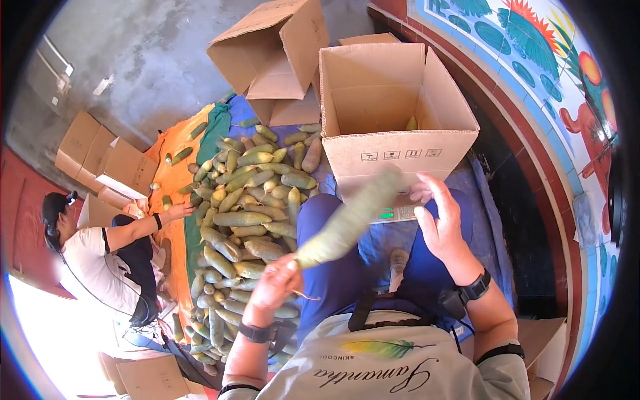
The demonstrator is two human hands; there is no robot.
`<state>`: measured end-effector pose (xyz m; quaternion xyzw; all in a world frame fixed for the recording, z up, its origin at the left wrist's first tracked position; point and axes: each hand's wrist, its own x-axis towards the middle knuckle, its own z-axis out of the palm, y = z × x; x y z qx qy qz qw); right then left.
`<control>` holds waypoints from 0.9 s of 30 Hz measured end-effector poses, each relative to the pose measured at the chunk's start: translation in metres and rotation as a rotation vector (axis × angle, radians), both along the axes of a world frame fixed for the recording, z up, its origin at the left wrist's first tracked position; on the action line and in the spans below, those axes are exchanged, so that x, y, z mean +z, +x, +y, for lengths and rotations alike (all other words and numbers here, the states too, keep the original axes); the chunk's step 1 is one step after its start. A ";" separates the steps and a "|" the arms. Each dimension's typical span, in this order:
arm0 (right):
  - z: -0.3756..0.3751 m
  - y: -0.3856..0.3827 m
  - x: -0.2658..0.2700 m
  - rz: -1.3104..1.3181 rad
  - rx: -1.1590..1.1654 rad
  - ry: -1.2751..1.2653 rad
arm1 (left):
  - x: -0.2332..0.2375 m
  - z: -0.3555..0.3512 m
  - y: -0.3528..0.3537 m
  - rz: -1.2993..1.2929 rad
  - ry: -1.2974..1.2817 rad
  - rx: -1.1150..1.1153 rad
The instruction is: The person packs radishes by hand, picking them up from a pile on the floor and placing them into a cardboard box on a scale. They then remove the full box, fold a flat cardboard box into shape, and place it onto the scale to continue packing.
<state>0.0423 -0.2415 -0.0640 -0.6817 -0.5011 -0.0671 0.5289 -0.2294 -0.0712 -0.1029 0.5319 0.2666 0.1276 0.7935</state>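
Vegetable [350, 220] between hands [275, 285] — probably radish — partly hides carton [400, 148].

Held vegetable [350, 223]: long, thick and pale green, blurred; its narrow end is in the left hand [275, 283], its broad end tilts up toward one o'clock, in front of the box.
Loose vegetables [250, 219]: elongated, green to yellowish, some brownish; heaped, lying at many angles, at nine to eleven o'clock from the held one.
Carton [393, 153]: brown cardboard, upright, open at the top, four handling symbols printed on its near wall; at twelve to one o'clock from the held vegetable.
Vegetable in carton [412, 124]: only a greenish tip visible, inside at the far side.
Scale [397, 214]: lit green display, at the carton's six o'clock side; the right hand [441, 223] is open near it.
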 end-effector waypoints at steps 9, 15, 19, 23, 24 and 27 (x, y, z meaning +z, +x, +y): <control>-0.017 -0.009 -0.011 0.167 0.100 -0.144 | -0.012 -0.003 0.002 0.015 -0.132 -0.108; -0.018 -0.006 -0.028 0.155 0.086 -0.127 | -0.037 0.029 -0.030 -0.047 -0.068 0.226; -0.025 -0.001 -0.034 0.169 0.052 -0.135 | -0.051 0.060 -0.052 0.043 -0.068 0.583; -0.030 0.004 -0.037 0.148 0.013 -0.151 | -0.075 0.108 -0.074 0.015 -0.033 0.759; -0.030 0.006 -0.039 0.147 0.004 -0.152 | -0.079 0.121 -0.078 -0.002 -0.035 0.778; -0.028 0.005 -0.039 0.133 -0.008 -0.170 | -0.109 0.164 -0.090 -0.015 -0.121 0.773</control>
